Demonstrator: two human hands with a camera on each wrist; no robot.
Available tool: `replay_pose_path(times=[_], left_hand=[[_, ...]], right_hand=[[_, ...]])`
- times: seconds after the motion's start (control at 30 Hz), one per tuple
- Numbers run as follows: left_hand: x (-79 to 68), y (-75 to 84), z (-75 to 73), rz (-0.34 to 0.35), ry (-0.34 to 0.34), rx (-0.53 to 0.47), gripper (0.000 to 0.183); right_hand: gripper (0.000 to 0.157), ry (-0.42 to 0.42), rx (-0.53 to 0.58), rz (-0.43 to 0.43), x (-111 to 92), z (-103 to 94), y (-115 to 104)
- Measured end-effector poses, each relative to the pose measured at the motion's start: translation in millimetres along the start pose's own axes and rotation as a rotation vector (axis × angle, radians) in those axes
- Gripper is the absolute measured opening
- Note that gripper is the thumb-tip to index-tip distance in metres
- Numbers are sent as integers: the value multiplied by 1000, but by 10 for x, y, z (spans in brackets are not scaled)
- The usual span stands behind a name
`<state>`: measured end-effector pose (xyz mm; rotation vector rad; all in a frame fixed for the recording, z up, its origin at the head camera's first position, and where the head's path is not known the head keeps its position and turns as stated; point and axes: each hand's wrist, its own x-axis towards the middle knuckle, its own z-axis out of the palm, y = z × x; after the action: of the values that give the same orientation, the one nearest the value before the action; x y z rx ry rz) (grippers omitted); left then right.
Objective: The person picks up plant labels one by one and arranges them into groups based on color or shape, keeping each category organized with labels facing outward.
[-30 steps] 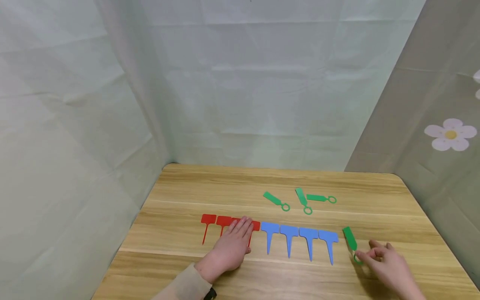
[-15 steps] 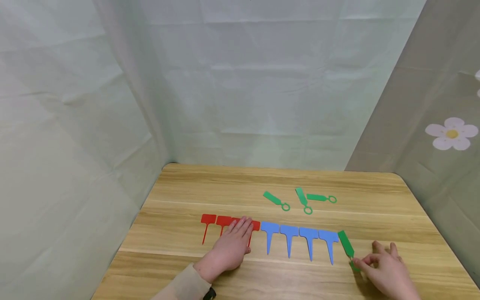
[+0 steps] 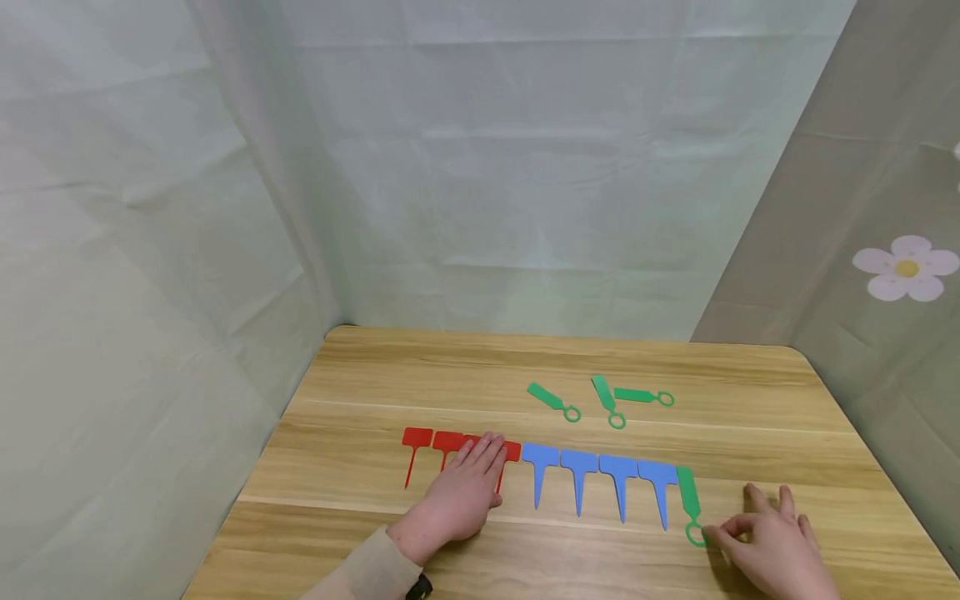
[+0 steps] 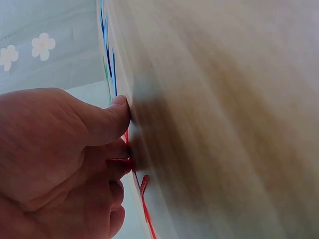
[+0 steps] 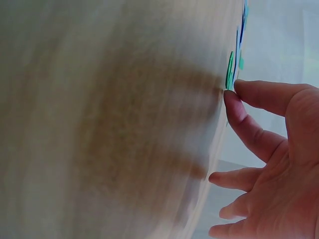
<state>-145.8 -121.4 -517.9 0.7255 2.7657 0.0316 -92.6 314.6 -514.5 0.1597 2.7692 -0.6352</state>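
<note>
A row of T-shaped plant labels lies across the wooden table, red ones at the left and blue ones to their right. My left hand rests with extended fingers on the red labels, partly covering them. Right against the last blue label lies a green plant tag with a ring at its near end. With thumb and index fingertip, my right hand pinches the ring's right edge; its other fingers are spread. In the right wrist view the green ring shows just beyond the fingertips.
Behind the row lie three more green tags: one on the left, a middle one and a right one, the last two close together. The table is bounded by hanging cloth at the back and sides.
My right hand has moved the green tag left and turned it more upright, so its top now meets the last blue label. My left hand has stayed in place.
</note>
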Motion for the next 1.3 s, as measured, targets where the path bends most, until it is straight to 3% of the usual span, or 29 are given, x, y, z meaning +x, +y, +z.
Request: replay_pose_path(times=[0.3,0.63,1.07,1.3], left_hand=[[-14,6,-20,0,3,-3,72],[-49,17,-13,3,24,28,72],[-91,41,-15,11,37,36,70],[-85,45,-18,47,76,48,73]], right_hand=[[44,8,-14,4,16,-10,25],[41,76,-70,-37,20,-69,3],[45,17,-70,-46,57,-180,-49],[35,107,-49,-123,74,-215,-66]])
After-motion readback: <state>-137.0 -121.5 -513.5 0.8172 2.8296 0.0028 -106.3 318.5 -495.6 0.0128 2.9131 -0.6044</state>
